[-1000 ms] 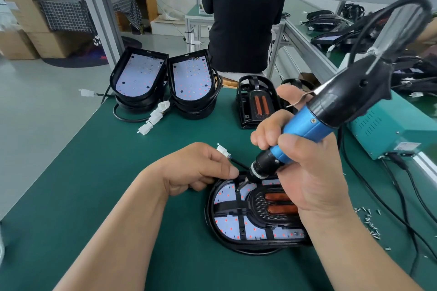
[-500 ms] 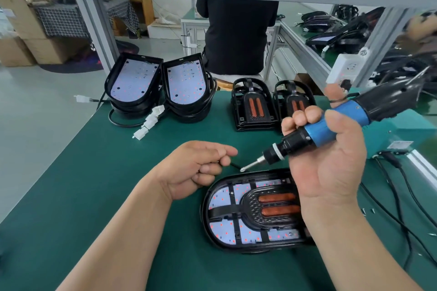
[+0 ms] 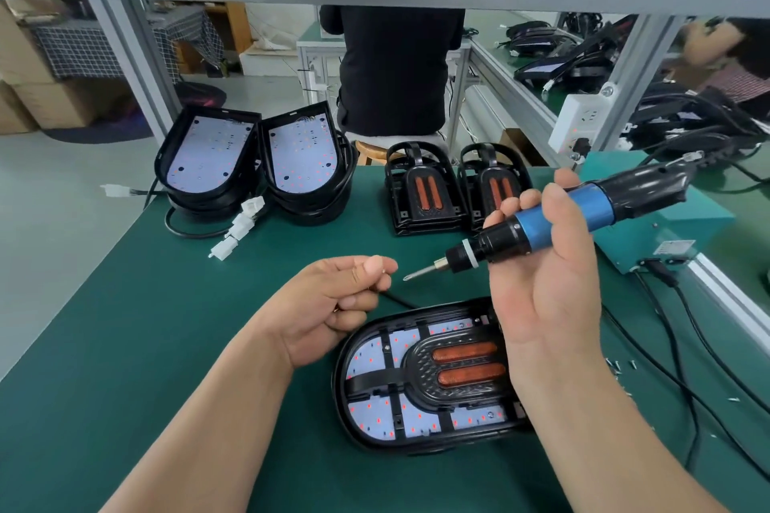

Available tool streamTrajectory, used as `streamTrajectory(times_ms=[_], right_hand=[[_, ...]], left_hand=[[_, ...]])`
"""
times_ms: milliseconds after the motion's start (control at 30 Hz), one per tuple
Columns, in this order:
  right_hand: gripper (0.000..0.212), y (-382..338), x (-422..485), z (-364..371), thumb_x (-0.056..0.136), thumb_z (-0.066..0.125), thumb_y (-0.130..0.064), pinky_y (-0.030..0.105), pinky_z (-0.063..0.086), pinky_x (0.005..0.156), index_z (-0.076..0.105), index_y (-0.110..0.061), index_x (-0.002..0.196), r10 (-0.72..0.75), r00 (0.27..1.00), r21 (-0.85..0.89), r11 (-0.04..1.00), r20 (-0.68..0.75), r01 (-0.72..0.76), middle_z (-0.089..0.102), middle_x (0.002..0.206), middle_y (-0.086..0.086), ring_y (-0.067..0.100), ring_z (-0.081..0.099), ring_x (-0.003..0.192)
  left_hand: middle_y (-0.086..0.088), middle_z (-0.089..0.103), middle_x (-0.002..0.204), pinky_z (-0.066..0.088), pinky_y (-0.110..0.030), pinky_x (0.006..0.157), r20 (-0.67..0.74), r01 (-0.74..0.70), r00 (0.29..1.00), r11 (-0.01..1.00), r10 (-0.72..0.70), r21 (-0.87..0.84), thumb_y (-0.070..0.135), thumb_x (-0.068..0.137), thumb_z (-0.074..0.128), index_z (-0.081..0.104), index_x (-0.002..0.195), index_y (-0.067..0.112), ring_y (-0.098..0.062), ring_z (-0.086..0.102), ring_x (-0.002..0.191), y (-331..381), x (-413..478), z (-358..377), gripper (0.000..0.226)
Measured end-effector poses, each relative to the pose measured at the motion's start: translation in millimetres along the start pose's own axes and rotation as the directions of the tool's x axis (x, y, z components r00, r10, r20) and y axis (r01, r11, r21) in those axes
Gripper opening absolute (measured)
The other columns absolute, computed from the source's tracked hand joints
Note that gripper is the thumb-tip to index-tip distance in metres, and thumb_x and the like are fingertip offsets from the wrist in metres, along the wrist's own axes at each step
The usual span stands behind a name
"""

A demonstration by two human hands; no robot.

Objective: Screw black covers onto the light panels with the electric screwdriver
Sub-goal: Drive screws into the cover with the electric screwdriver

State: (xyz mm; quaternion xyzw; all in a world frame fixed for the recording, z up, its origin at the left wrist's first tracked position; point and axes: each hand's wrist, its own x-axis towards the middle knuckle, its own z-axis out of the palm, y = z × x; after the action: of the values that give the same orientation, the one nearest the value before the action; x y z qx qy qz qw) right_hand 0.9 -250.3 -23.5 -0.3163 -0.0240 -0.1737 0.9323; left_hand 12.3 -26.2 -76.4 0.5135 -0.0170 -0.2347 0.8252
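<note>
Loading step: right hand (image 3: 541,304) grips the screwdriver (image 3: 583,208) over the panel (image 3: 375,362); left hand (image 3: 329,304) pinches what seems a screw (image 3: 382,270), next fitted to the bit (image 3: 421,273).

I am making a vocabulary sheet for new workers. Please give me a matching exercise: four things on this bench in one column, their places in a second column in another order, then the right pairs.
Things
1. screwdriver
2. covered panel
3. spare covers
4. loose screws

Places
a. stacked at the far edge of the mat
b. scattered on the mat, at the right
c. gripped in the right hand, off the mat
d. flat on the mat, nearest the person

Pairs: 1-c, 2-d, 3-a, 4-b.
</note>
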Motion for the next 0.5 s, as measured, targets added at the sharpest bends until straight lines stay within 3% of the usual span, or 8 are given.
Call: streamTrajectory(times_ms=[133, 500], right_hand=[[0.028, -1.1, 0.1, 0.3, 0.106, 0.059, -0.013, 0.035, 0.049, 0.099, 0.051, -0.02, 0.131, -0.001, 1.0, -0.018, 1.0, 0.031, 0.001, 0.055, 0.095, -0.001, 0.016, 0.056, 0.09], [0.028, -0.3, -1.4, 0.2, 0.106, 0.06, -0.015, 0.034, 0.048, 0.099, 0.05, -0.02, 0.131, 0.004, 0.995, -0.023, 1.0, 0.104, -0.002, 0.057, 0.094, -0.001, 0.016, 0.056, 0.09]], left_hand=[[-0.003, 0.065, 0.09, 0.024, -0.01, 0.037, 0.048, 0.025, 0.998, 0.999, -0.026, 0.034, 0.01, 0.092, 0.074, 0.079, 0.108, 0.006, -0.001, 0.031, 0.052, -0.4, 0.5, -1.6, 0.017], [-0.006, 0.069, 0.088, 0.021, -0.01, 0.036, 0.062, 0.046, 0.997, 0.995, -0.052, 0.093, 0.008, 0.088, 0.075, 0.079, 0.099, 0.005, 0.0, 0.031, 0.047, -0.6, 1.4, 1.3, 0.013]])
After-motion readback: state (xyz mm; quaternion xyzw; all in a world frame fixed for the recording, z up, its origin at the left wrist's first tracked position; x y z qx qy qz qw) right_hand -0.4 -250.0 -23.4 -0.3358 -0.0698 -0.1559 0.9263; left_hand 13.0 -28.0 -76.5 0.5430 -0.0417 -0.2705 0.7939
